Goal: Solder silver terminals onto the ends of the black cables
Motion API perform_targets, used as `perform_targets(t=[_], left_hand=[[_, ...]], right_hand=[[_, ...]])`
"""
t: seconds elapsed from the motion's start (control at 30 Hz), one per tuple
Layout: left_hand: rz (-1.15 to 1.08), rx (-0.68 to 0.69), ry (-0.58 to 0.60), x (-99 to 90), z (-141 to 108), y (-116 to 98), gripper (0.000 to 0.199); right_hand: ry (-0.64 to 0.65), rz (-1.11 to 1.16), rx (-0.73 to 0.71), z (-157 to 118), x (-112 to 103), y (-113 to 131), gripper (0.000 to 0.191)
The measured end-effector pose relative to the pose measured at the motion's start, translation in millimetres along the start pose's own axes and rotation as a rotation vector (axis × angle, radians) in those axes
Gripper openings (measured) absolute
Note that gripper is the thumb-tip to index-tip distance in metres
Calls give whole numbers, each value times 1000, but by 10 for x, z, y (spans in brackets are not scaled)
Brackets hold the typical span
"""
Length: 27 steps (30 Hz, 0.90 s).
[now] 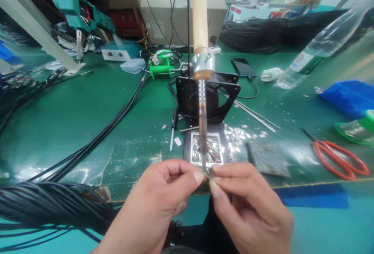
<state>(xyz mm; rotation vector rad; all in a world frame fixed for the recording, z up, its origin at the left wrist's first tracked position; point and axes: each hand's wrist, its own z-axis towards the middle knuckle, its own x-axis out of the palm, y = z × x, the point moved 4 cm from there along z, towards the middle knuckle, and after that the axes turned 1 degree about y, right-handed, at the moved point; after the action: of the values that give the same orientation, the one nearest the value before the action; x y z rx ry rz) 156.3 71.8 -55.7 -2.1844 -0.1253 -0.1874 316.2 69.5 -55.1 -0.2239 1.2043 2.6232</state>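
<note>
My left hand [168,187] is closed in a pinch, thumb against forefinger, on what looks like a thin wire [207,175]. Facing it, my right hand [248,199] pinches a small metal piece [209,170] between thumb and fingers; its exact shape is too small to tell. A soldering iron [202,106] with a wooden handle hangs upright, tip down, right at my fingertips. Behind the fingers a square metal tray [192,149] holds several small metal bits. Small silver plates [235,137] lie scattered to its right.
A black fan [187,100] stands behind the iron. Left are a screwdriver [173,129] and a thick bundle of black cables [55,203]. Right are a grey block [267,158], orange-handled scissors [336,156], a solder spool [358,129], a phone [243,67] and a plastic bottle [318,47].
</note>
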Motion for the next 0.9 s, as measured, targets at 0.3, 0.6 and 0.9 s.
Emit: perform_targets(t=[0.3, 0.6, 0.9], left_hand=[[9, 5, 3, -4, -21, -17, 26], [17, 7, -7, 0, -16, -16, 26], [28, 11, -4, -4, -11, -40, 27]], right_hand=[[-3, 1, 4, 6, 2, 13, 23], [-19, 4, 4, 31, -12, 21, 23], [-24, 12, 8, 20, -14, 18, 22]])
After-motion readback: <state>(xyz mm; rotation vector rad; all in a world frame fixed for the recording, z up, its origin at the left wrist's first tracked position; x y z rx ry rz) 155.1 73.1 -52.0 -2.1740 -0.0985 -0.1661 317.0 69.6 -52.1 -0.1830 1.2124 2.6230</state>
